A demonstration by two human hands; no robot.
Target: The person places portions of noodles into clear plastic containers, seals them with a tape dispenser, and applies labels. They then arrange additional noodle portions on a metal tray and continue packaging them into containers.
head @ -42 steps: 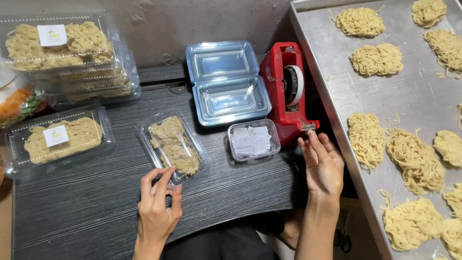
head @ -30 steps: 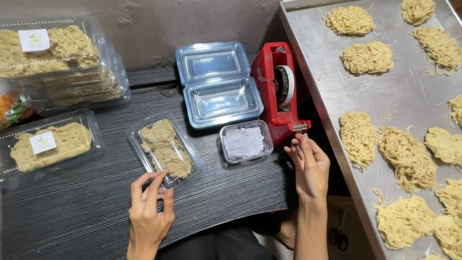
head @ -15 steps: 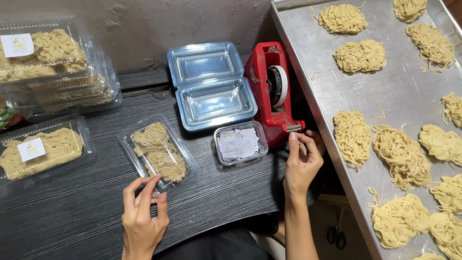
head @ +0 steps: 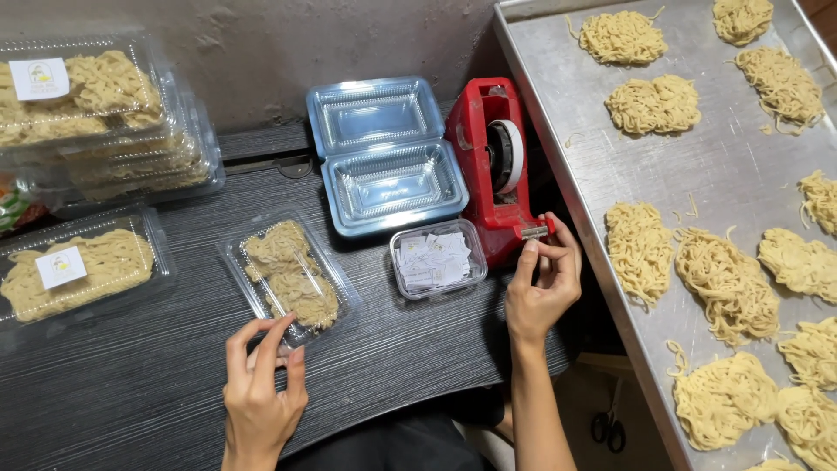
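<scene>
Now, change: the right hand (head: pixel 542 283), which lay flat by the red tape dispenser (head: pixel 495 183) a moment ago, has been brought up to its cutter end.
Right hand: fingertips are pinched at the cutter; tape itself is too thin to be made out, so a hold on it cannot be confirmed.
Left hand (head: pixel 259 384): the near end of the closed noodle box (head: pixel 288 277) is touched by loosely curled fingers; it has stayed there.
Meaning: judged as tape being drawn for the box, which is not yet seen sealed.
Noodle box: clear, lidded, unlabelled, tilted on the dark table (head: pixel 131 392).
Open box (head: pixel 384 153): clear, empty, lid laid back, behind a small tub of paper slips (head: pixel 436 257).
Labelled box (head: pixel 78 266): at left, with a white square label on the lid.
Stack of boxes (head: pixel 105 122): far left, topped with a white label.
Steel tray (head: pixel 724 166): at right, with noodle nests laid apart.
</scene>
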